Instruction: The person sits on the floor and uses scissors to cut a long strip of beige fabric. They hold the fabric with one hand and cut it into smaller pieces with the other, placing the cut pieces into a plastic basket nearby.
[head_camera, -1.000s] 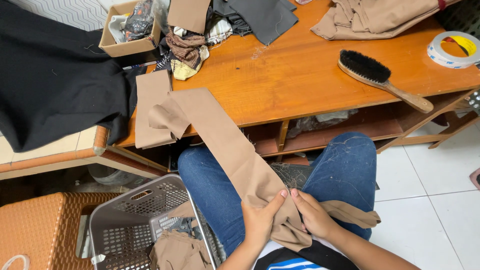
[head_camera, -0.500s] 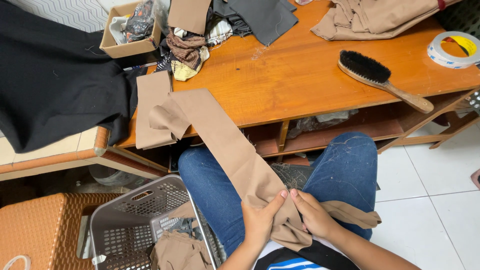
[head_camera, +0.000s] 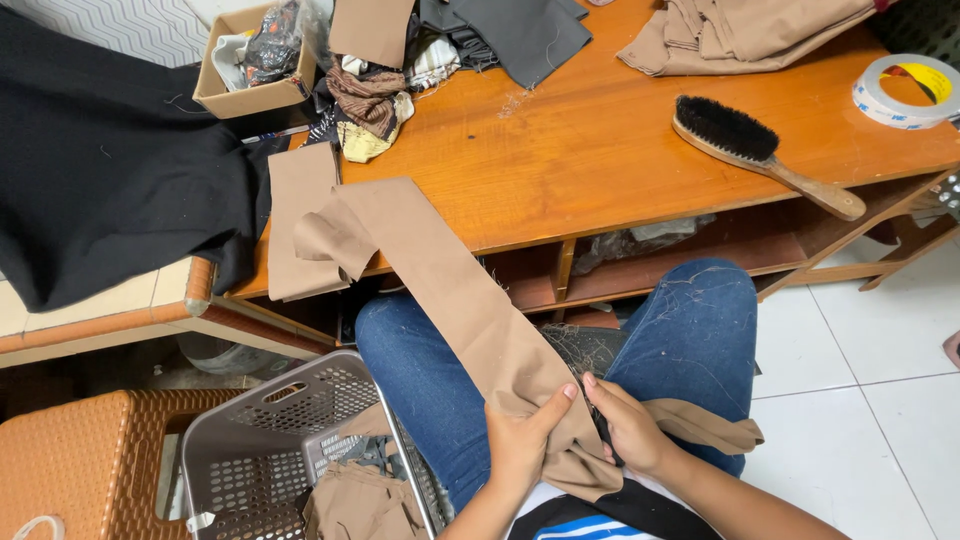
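A long tan fabric strip (head_camera: 440, 290) runs from the wooden table's (head_camera: 600, 150) front edge down across my lap. My left hand (head_camera: 522, 440) grips its lower, bunched end from the left, thumb up. Close beside it, my right hand (head_camera: 628, 425) pinches the same bunched cloth, with a dark edge between its fingers. A tail of the tan cloth (head_camera: 705, 425) hangs over my right thigh. I sit in blue jeans (head_camera: 690, 330).
A grey plastic basket (head_camera: 260, 450) with tan cloth stands by my left knee, next to a woven brown stool (head_camera: 70, 460). On the table: a wooden brush (head_camera: 760, 150), tape roll (head_camera: 905, 90), folded tan cloth (head_camera: 740, 30), scrap pile (head_camera: 370, 90), cardboard box (head_camera: 245, 65). Black cloth (head_camera: 100, 170) lies left.
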